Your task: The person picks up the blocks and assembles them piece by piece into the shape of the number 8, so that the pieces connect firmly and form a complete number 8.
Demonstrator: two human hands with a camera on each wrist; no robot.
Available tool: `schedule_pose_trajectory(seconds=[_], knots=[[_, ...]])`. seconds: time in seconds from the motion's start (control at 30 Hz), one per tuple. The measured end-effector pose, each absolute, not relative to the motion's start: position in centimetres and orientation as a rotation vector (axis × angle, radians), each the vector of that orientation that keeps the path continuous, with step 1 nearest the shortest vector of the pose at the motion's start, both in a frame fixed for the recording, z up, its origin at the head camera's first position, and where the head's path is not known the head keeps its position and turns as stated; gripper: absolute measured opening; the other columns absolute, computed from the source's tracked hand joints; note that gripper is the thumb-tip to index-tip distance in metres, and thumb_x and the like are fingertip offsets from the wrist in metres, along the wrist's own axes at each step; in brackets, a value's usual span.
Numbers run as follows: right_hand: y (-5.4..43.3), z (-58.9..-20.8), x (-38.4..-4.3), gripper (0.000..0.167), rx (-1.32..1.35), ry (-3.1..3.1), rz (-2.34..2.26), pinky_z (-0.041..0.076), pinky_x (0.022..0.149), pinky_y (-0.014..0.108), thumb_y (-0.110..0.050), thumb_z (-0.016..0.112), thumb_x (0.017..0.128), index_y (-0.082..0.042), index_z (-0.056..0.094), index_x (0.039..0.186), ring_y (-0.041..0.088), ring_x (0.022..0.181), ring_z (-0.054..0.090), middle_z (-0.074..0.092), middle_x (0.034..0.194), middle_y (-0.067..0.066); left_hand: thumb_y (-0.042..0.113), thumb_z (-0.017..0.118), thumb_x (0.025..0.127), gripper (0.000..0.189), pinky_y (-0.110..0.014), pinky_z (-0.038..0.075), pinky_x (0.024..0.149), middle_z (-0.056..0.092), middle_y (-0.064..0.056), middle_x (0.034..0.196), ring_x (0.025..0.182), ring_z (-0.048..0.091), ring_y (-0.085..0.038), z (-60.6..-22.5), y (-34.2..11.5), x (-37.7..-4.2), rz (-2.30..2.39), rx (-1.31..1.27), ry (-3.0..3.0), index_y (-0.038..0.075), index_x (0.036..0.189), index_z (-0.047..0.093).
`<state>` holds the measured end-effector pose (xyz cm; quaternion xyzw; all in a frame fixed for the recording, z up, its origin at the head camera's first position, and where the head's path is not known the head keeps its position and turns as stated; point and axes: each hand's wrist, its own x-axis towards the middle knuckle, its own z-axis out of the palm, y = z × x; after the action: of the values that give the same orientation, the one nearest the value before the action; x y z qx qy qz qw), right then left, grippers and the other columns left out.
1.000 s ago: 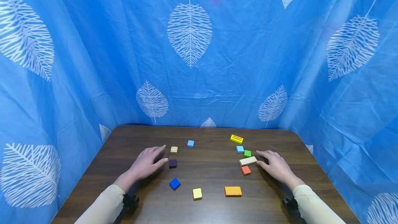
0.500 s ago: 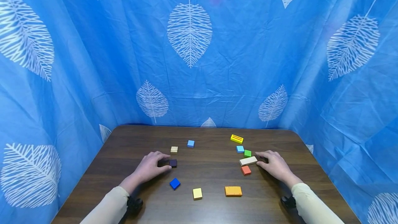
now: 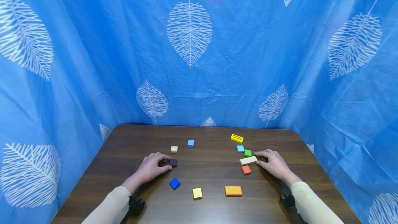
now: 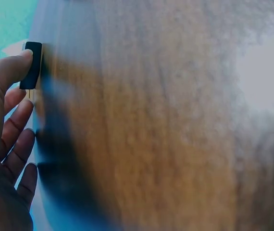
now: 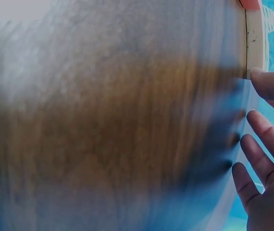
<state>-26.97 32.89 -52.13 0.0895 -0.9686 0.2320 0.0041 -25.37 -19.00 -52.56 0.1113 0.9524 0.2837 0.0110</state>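
The person's left hand (image 3: 152, 166) grips a small black square block (image 3: 173, 163) at its fingertips: the thumb presses one face and the index finger lies at the opposite side, while the other fingers curve loosely below. The block sits at table level, just to the hand's right.

The right hand (image 3: 275, 163) has its thumb touching the near end of a long, narrow off-white block (image 3: 248, 161), which extends leftward from it. Its index fingertip comes to the far side of that end, but whether the two have closed in a pinch cannot be told; the remaining fingers are spread and slightly bent.

Just left of the right hand, a red-orange block (image 3: 246, 170) lies on the nearer side of the off-white one and a bright green block (image 3: 247, 153) on the farther side, with a sky-blue block (image 3: 240, 149) next to the green.

Ahead and right of the left hand are a beige striped block (image 3: 174, 149) and, farther off, a light-blue block (image 3: 191, 143). Nearer the person than its fingertips, to the right, is a deep-blue square block (image 3: 174, 183).
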Motion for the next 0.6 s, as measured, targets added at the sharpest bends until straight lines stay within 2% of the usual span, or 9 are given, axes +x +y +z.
schedule_pose_trajectory(seconds=[0.6], knots=[[32.53,-52.52,-26.81,0.034,0.260,-3.026,0.697,0.044,0.091,0.057,-0.028,0.077,0.093,-0.017,0.075,0.125,0.031,0.109,0.055,0.065,0.117,0.006,0.040,0.081,0.088,0.028,-0.055,0.039,0.097,0.063,0.014,0.099,0.103,0.056,-0.019,-53.30,-19.04,-25.56,0.932,0.363,3.000,0.028,0.113,0.075]])
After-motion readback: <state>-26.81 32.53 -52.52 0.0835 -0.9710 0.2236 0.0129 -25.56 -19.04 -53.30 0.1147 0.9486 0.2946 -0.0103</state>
